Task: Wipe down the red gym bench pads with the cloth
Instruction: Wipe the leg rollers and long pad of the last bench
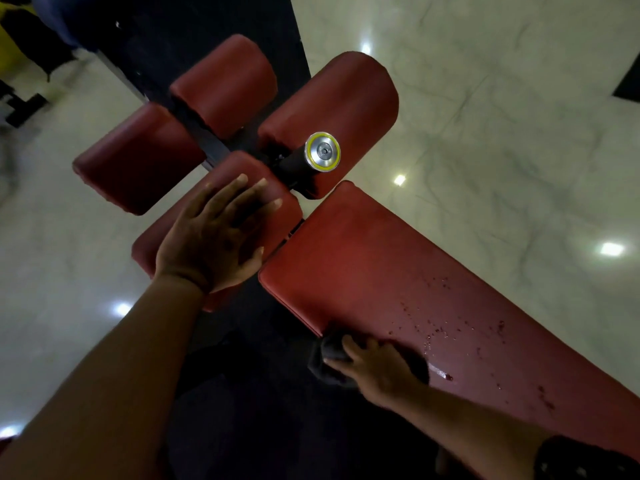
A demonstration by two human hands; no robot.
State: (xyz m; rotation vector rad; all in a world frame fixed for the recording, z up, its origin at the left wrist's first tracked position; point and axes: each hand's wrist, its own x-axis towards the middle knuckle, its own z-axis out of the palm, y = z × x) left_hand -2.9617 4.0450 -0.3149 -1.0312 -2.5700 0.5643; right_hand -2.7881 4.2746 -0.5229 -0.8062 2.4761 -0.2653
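Note:
A long red back pad point(398, 271) runs from the middle to the lower right, with water droplets on its near part. My right hand point(377, 368) grips a dark grey cloth point(329, 358) against this pad's near edge. A smaller red seat pad point(284, 216) lies to the left of it. My left hand point(214, 237) rests flat on the seat pad with its fingers spread. Three red roller pads sit beyond: one at the left point(138, 157), one at the top middle point(225, 84), one at the right point(332, 102).
A black handle with a silver and yellow end cap point(322, 151) sticks up between the rollers. Glossy pale marble floor point(502, 116) surrounds the bench. A dark mat point(259, 410) lies under the bench. Dark equipment point(24, 105) stands at the far left.

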